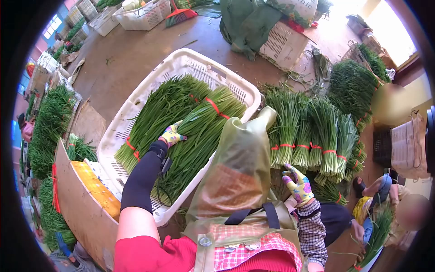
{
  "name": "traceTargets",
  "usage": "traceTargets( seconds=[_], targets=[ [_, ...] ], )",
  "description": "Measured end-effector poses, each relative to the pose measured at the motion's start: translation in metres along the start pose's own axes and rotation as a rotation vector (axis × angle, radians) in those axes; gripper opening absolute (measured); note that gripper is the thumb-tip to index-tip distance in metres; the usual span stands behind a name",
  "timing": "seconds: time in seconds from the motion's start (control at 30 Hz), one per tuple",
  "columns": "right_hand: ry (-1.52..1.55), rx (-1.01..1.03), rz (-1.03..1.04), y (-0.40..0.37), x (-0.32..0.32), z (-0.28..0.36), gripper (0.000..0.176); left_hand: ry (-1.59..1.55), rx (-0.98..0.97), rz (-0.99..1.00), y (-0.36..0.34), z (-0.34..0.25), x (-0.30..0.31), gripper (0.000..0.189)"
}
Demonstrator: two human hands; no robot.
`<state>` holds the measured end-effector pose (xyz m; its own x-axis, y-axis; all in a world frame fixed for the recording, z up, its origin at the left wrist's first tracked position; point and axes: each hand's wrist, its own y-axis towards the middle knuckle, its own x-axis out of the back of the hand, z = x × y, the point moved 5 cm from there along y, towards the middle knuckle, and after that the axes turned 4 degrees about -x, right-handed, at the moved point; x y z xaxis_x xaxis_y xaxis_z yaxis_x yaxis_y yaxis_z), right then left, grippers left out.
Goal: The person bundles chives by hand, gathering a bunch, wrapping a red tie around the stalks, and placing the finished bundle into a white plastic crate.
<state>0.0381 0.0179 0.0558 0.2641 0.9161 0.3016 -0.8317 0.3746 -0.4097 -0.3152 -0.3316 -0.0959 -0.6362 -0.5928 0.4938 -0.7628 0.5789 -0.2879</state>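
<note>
A white slatted plastic basket (pixel 177 54) stands tilted in front of me, with bundles of long green chives inside, tied with red bands. My left hand (pixel 172 135), in a flowered glove, lies on the chives between the left bundle (pixel 158 102) and the right bundle (pixel 210 119). Its thumb and finger are spread, though some fingertips are hidden among the leaves. Over on the right, my right hand (pixel 299 186) wears a matching glove and is raised with fingers apart, holding nothing. Just beyond it lies a row of red-banded chive bundles (pixel 312 131), cut ends toward me.
An upright board (pixel 84 206) and a yellow cloth (pixel 97 186) border the basket's left. More chives (pixel 50 131) are piled at far left. Another crate (pixel 283 47) and a red broom (pixel 179 17) lie beyond. Other people sit at the right, one near loose chives (pixel 378 233).
</note>
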Motion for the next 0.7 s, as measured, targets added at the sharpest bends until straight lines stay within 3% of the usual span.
traceTargets(
  seconds=[0.1, 0.2, 0.3, 0.33, 0.37, 0.4, 0.47, 0.5, 0.6, 0.7],
  targets=[
    [-0.033, -0.018, 0.004, 0.006, -0.003, -0.013, 0.045, -0.203, -0.048, -0.040, 0.000, 0.014, -0.009, 0.078],
    [-0.033, -0.039, 0.026, 0.014, -0.006, -0.033, 0.046, 0.066, 0.031, -0.005, 0.004, 0.002, -0.014, 0.082],
    [-0.221, 0.020, 0.011, 0.018, -0.009, -0.014, 0.046, 0.217, 0.079, -0.039, 0.001, 0.004, -0.013, 0.078],
    [-0.356, 0.130, -0.003, 0.022, -0.010, -0.012, 0.045, 0.272, 0.097, -0.045, -0.003, -0.003, -0.010, 0.078],
    [-0.179, -0.016, 0.014, 0.019, -0.011, -0.014, 0.045, 0.323, 0.100, -0.027, -0.004, -0.010, -0.018, 0.079],
    [-0.325, 0.106, -0.005, 0.018, -0.009, -0.008, 0.045, 0.307, 0.049, -0.025, -0.003, -0.010, -0.023, 0.080],
    [-0.332, 0.030, 0.048, 0.021, -0.007, -0.018, 0.045, 0.319, -0.041, -0.059, 0.003, 0.011, -0.022, 0.082],
    [-0.290, 0.111, 0.021, 0.022, -0.006, -0.032, 0.045, 0.347, -0.073, -0.100, 0.006, 0.020, -0.024, 0.083],
    [-0.408, 0.040, 0.017, 0.021, 0.005, -0.044, 0.046, 0.528, -0.005, -0.163, -0.009, -0.017, -0.021, 0.089],
    [-0.491, -0.044, -0.041, 0.019, 0.035, -0.053, 0.046, 0.625, -0.017, -0.204, -0.019, -0.015, -0.024, 0.094]
  ],
)
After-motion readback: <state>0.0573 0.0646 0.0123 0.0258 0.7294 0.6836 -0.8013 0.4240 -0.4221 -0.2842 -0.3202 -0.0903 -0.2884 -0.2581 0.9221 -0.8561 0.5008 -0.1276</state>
